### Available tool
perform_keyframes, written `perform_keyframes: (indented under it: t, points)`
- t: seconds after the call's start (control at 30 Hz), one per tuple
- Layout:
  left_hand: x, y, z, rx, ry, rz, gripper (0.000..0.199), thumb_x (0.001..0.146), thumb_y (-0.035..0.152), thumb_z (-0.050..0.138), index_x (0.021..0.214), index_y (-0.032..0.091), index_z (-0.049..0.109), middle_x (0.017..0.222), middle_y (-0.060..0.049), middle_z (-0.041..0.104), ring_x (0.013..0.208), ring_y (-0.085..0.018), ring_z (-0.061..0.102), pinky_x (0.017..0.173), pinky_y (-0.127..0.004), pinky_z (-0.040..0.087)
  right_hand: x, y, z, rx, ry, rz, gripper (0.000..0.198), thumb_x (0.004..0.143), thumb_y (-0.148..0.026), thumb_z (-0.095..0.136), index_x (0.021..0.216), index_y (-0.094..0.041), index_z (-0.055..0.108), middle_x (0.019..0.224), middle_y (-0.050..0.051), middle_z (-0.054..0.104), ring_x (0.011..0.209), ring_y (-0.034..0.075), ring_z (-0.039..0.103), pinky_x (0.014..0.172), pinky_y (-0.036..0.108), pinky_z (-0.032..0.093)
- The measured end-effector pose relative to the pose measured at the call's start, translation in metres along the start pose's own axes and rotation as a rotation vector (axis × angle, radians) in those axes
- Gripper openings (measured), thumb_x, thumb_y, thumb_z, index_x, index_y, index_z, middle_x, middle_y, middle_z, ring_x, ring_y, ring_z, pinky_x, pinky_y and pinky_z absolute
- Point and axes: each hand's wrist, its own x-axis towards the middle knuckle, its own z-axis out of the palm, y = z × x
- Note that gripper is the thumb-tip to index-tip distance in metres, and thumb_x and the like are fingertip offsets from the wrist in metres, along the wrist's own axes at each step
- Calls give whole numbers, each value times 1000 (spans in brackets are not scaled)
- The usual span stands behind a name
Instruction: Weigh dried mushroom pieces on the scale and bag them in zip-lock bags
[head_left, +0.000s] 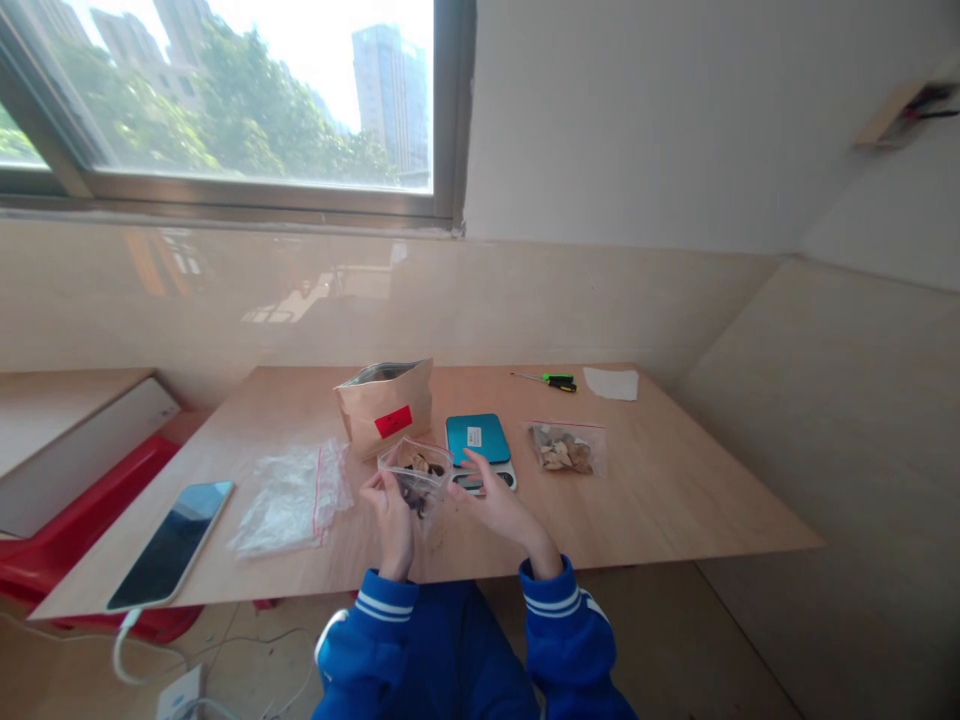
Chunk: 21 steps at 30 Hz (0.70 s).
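Observation:
My left hand (391,520) grips a transparent zip bag (415,480) by its left side, thumb in front. The bag's mouth is spread apart, and brown and dark dried pieces show inside it. Beside the bag's right edge is my right hand (501,508), its fingers apart and reaching over the front of a kitchen scale (478,437) with a blue-green plate. Whether its thumb touches the bag I cannot tell. Just behind the held bag stands an open kraft paper pouch (386,405) with a red label.
A filled zip bag (567,449) lies right of the scale. Several flat plastic bags (289,495) and a phone (172,545) with a cable lie left. Screwdrivers (551,380) and white paper (611,384) are at the back. A red stool (97,510) stands beside the table.

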Motion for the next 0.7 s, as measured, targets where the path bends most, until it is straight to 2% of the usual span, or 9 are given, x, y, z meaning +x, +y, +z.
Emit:
perform_keyframes:
  t: [0.1, 0.17, 0.27, 0.37, 0.43, 0.5, 0.53, 0.63, 0.7]
  points:
    - [-10, 5, 5, 5, -33, -19, 48, 84, 64, 50, 104, 22, 40, 110, -10, 59, 94, -20, 64, 79, -37, 52, -8, -5, 15, 63, 33, -17, 67, 76, -45, 72, 136, -23, 49, 125, 11, 65, 111, 25, 64, 91, 41, 53]
    - [-18, 14, 7, 17, -165, 44, 46, 83, 62, 53, 103, 21, 45, 118, -12, 59, 106, -24, 62, 89, -41, 50, -8, -14, 19, 120, 64, -62, 53, 84, -46, 62, 130, -22, 55, 125, 11, 65, 114, 24, 63, 95, 41, 51]
    - [-26, 29, 4, 57, -365, 225, 32, 90, 52, 49, 97, 21, 55, 139, -12, 51, 133, -25, 43, 110, -45, 32, -7, -27, 12, 179, 120, -128, 41, 91, -46, 51, 123, -23, 62, 128, 9, 65, 119, 24, 60, 105, 43, 45]
    - [-25, 40, -2, 89, -392, 332, 23, 93, 42, 49, 98, 22, 60, 140, -8, 51, 137, -24, 38, 115, -45, 23, -11, -36, -3, 204, 120, -147, 40, 94, -46, 48, 125, -25, 59, 124, 8, 67, 117, 24, 62, 103, 44, 46]
    - [-20, 43, -4, 46, -334, 317, 25, 89, 40, 56, 108, 23, 57, 136, -8, 54, 133, -24, 44, 113, -44, 28, -15, -39, -12, 207, 105, -152, 38, 94, -47, 46, 123, -25, 59, 120, 8, 69, 113, 24, 64, 97, 42, 51]
    - [-16, 45, -5, -16, -289, 240, 34, 86, 40, 61, 115, 24, 53, 130, -8, 57, 125, -23, 51, 108, -41, 35, -19, -40, -16, 192, 117, -152, 34, 94, -47, 47, 115, -24, 60, 117, 8, 70, 107, 23, 67, 92, 39, 53]
    - [-14, 46, -6, -34, -306, 193, 34, 86, 41, 61, 114, 23, 54, 125, -8, 59, 120, -22, 55, 104, -39, 39, -20, -39, -16, 183, 126, -147, 32, 93, -47, 48, 111, -24, 60, 114, 8, 70, 104, 23, 68, 90, 38, 54]
    - [-13, 52, -8, -47, -448, 98, 24, 88, 43, 57, 94, 20, 61, 98, -4, 67, 97, -19, 63, 89, -32, 47, -21, -35, -16, 148, 142, -137, 27, 92, -48, 51, 100, -23, 58, 103, 7, 72, 95, 22, 70, 85, 35, 54]
    - [-14, 57, -10, -46, -458, 84, 24, 87, 42, 58, 82, 19, 60, 81, 0, 64, 80, -15, 62, 77, -26, 49, -21, -34, -16, 116, 149, -141, 27, 92, -49, 50, 92, -23, 56, 93, 6, 72, 89, 21, 70, 82, 34, 54]
